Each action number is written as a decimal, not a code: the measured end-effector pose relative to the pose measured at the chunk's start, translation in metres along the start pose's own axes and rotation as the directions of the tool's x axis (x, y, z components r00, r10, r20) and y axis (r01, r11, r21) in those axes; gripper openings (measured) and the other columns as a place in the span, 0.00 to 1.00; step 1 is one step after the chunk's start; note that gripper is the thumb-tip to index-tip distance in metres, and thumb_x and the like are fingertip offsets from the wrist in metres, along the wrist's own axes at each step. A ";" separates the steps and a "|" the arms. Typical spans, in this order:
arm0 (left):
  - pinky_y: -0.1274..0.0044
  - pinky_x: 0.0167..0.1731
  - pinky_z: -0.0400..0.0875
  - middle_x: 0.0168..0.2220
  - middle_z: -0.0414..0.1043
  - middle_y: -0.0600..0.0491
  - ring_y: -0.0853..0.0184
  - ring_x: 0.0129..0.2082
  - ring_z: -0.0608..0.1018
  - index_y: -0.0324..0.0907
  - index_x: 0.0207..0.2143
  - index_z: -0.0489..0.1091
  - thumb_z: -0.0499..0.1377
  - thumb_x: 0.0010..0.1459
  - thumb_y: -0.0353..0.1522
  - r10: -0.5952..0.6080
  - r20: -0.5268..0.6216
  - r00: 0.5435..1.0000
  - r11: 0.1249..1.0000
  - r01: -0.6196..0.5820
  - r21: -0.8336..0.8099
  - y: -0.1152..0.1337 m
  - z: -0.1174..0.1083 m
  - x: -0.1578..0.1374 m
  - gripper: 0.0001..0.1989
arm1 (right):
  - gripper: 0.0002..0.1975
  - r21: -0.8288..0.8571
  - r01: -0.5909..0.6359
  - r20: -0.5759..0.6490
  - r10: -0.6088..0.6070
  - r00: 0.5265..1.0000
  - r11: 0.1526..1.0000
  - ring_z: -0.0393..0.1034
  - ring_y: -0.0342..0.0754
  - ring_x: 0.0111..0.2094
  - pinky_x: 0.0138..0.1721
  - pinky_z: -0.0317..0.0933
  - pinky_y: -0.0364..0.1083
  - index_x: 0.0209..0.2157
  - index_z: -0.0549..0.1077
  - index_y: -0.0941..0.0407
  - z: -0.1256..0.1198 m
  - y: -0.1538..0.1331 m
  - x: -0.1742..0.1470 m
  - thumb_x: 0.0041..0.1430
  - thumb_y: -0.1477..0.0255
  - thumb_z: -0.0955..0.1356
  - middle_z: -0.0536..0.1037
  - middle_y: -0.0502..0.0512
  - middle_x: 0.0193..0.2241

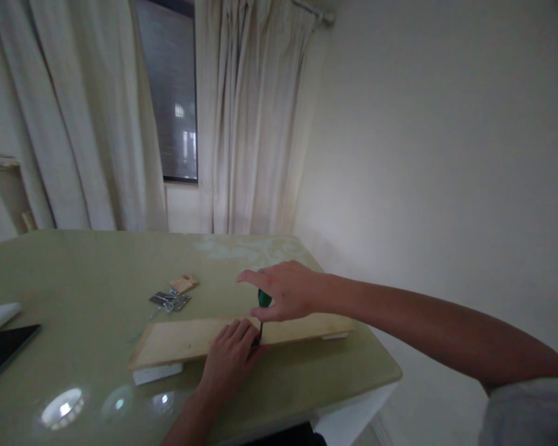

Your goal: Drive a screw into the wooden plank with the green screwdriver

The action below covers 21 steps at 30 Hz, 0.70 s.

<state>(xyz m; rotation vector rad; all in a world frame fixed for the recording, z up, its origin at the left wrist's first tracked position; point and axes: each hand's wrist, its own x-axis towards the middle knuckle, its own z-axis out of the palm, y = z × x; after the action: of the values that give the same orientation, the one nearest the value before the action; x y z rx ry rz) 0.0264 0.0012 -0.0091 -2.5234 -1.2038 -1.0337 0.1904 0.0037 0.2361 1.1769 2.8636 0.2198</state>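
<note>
**Screwdriver held upright on a wooden board**

The right hand [286,291] is closed around the green handle of a screwdriver [263,300], gripping it from above with the thumb low on the near side and the fingers curled over the top. Only a small patch of the handle shows below the palm. The dark shaft runs straight down from the hand, and its tip meets the wooden board [181,339] close to the board's near edge.

The left hand [232,356] lies flat on the board with its fingers together, pressing down just beside the shaft; the fingertips reach the spot where the tip stands. It clasps nothing.

The board lies lengthwise across the green table [74,266], raised on white blocks [158,373], one under each end. Beyond the board, well apart from both hands, sit a small cluster of metal brackets [170,301] and a little wooden piece [184,284]. A dark tablet [2,350] rests at the left edge of the table.
</note>
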 end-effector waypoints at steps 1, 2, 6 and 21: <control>0.68 0.40 0.67 0.39 0.75 0.53 0.59 0.39 0.75 0.46 0.38 0.72 0.64 0.67 0.39 0.001 0.001 1.000 1.000 -0.001 -0.005 0.000 -0.001 0.000 0.08 | 0.30 -0.044 -0.075 -0.008 0.075 0.997 0.996 0.79 0.60 0.40 0.35 0.65 0.49 0.60 0.72 0.54 0.001 0.000 0.002 0.67 0.48 0.68 0.84 0.63 0.42; 0.69 0.40 0.66 0.38 0.75 0.53 0.59 0.39 0.75 0.46 0.38 0.71 0.64 0.66 0.39 0.004 0.000 1.000 1.000 -0.004 -0.009 0.001 -0.002 0.001 0.08 | 0.30 -0.086 -0.134 -0.011 0.134 0.991 0.987 0.79 0.61 0.38 0.35 0.65 0.50 0.55 0.75 0.56 0.002 0.000 0.003 0.69 0.46 0.65 0.84 0.64 0.38; 0.69 0.40 0.66 0.37 0.74 0.54 0.59 0.38 0.75 0.46 0.38 0.71 0.65 0.66 0.39 0.006 0.001 1.000 1.000 -0.006 -0.010 0.000 -0.002 0.001 0.08 | 0.18 -0.031 -0.006 0.059 0.007 0.998 0.999 0.79 0.57 0.42 0.37 0.65 0.49 0.57 0.74 0.53 -0.003 0.001 0.003 0.74 0.61 0.65 0.84 0.62 0.44; 0.69 0.38 0.64 0.36 0.74 0.54 0.59 0.38 0.74 0.46 0.37 0.70 0.65 0.66 0.37 0.006 -0.041 0.999 1.000 -0.007 -0.015 -0.002 0.001 -0.001 0.07 | 0.27 0.357 0.174 0.074 -0.214 0.974 0.918 0.75 0.47 0.44 0.48 0.64 0.43 0.63 0.68 0.54 0.000 0.020 0.009 0.64 0.79 0.69 0.83 0.54 0.47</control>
<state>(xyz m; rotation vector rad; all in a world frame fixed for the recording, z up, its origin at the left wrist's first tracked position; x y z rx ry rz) 0.0252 0.0020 -0.0104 -2.5031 -1.1803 -1.0922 0.1975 0.0240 0.2387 0.8944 2.9683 -0.3652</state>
